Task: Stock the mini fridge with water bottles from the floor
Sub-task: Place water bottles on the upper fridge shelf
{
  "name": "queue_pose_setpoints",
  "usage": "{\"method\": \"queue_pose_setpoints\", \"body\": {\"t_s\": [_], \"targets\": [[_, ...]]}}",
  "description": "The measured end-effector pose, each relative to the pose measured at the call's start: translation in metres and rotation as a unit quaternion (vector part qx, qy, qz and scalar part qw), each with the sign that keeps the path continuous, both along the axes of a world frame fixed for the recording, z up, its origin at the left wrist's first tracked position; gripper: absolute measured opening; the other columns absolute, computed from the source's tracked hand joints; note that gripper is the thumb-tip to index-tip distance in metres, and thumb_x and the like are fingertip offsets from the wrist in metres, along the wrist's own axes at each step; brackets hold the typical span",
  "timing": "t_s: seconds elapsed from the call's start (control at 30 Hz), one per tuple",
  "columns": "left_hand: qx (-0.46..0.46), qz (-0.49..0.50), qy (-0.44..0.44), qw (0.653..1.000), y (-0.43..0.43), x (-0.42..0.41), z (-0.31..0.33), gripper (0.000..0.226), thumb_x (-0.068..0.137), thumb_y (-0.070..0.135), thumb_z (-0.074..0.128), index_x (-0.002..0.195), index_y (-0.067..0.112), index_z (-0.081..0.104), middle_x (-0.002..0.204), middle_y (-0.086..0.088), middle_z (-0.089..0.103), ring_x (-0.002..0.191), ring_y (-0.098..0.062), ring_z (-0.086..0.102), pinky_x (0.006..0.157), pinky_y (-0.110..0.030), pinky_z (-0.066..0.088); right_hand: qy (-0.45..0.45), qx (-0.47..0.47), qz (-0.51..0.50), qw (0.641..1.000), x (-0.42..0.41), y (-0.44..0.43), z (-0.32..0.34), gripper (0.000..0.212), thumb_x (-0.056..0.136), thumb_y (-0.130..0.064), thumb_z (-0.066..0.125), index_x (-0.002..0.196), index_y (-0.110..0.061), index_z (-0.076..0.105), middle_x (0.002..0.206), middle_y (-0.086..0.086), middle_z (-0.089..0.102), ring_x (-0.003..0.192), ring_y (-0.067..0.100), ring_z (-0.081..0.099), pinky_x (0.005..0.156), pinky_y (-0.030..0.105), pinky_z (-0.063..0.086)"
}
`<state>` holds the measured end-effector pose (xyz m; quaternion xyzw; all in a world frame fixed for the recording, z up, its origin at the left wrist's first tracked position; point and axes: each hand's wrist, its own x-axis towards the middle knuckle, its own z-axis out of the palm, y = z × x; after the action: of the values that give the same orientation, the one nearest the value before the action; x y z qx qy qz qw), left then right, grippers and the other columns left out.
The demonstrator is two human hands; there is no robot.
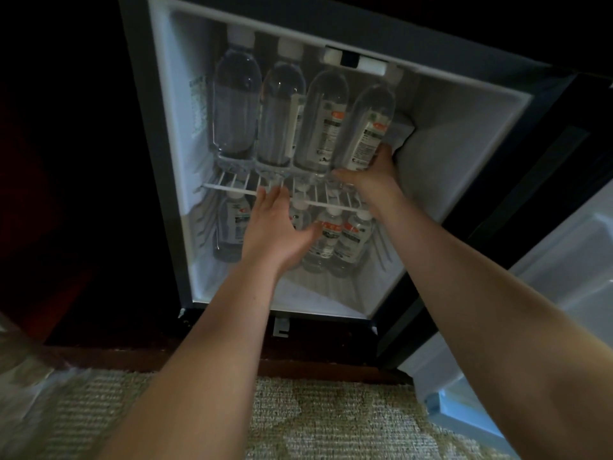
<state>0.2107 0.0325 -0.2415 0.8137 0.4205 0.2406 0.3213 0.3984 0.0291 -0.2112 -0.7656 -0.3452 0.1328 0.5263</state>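
Observation:
The mini fridge (464,134) stands open in front of me. Several clear water bottles stand in a row on its white wire shelf (232,190). My right hand (374,177) grips the lower part of the rightmost bottle (368,127), which leans left against its neighbour (323,121). My left hand (278,230) hovers open, fingers spread, just in front of the shelf's edge and holds nothing. More bottles (331,237) stand on the fridge floor below the shelf, partly hidden by my left hand.
The fridge door (547,293) hangs open at the right. A dark cabinet surrounds the fridge. Woven beige carpet (315,416) covers the floor below. Something pale and blurred lies at the lower left edge (23,376).

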Motion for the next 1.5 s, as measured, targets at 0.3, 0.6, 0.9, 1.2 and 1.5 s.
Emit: {"method": "queue_pose_setpoints", "body": {"t_s": [0.3, 0.6, 0.9, 1.2, 1.5], "targets": [[0.004, -0.001, 0.008, 1.000, 0.001, 0.001, 0.001, 0.077, 0.086, 0.046, 0.057, 0.148, 0.014, 0.024, 0.159, 0.000, 0.012, 0.147, -0.016, -0.002, 0.119, -0.038, 0.009, -0.007, 0.010, 0.014, 1.000, 0.002, 0.000, -0.004, 0.079, 0.065, -0.020, 0.086, 0.130, -0.012, 0.043, 0.121, 0.005, 0.062, 0.106, 0.019, 0.061, 0.089, 0.033, 0.052], [-0.023, 0.028, -0.094, 0.995, -0.012, -0.007, 0.023, 0.060, 0.082, 0.037, 0.062, 0.136, 0.018, 0.044, 0.143, 0.000, 0.041, 0.134, -0.020, 0.036, 0.111, -0.035, 0.030, -0.018, -0.064, -0.002, 0.998, -0.016, -0.021, 0.006, 0.093, 0.060, -0.047, 0.085, 0.135, -0.014, 0.040, 0.127, 0.004, 0.059, 0.110, 0.020, 0.060, 0.091, 0.032, 0.051], [-0.084, -0.062, -0.002, 0.995, -0.055, -0.016, 0.051, 0.022, 0.089, 0.034, 0.057, 0.106, 0.020, 0.058, 0.085, 0.010, 0.052, 0.078, -0.009, 0.053, 0.063, -0.021, 0.039, 0.012, -0.066, -0.045, 0.997, -0.045, -0.102, 0.021, 0.005, 0.082, -0.019, 0.065, 0.086, -0.022, 0.065, 0.081, -0.002, 0.065, 0.073, 0.013, 0.061, 0.049, 0.011, 0.042], [-0.100, -0.126, 0.102, 0.982, -0.151, -0.038, 0.068, 0.043, 0.091, 0.039, 0.055, 0.125, 0.013, 0.055, 0.122, -0.005, 0.058, 0.105, -0.022, 0.053, 0.082, -0.029, 0.040, 0.091, -0.064, -0.024, 0.994, -0.096, -0.216, 0.048, 0.011, 0.088, -0.018, 0.062, 0.078, -0.020, 0.061, 0.078, 0.003, 0.067, 0.066, 0.014, 0.063, 0.048, 0.017, 0.043], [-0.075, -0.136, 0.135, 0.979, -0.233, -0.084, 0.109, 0.042, 0.095, 0.041, 0.048, 0.123, 0.010, 0.055, 0.120, -0.005, 0.056, 0.107, -0.021, 0.052, 0.083, -0.031, 0.039, 0.138, -0.037, -0.043, 0.989, -0.136, -0.337, 0.080, 0.007, 0.091, -0.017, 0.057, 0.086, -0.018, 0.060, 0.079, 0.004, 0.068, 0.061, 0.013, 0.063, 0.053, 0.018, 0.047]]}}
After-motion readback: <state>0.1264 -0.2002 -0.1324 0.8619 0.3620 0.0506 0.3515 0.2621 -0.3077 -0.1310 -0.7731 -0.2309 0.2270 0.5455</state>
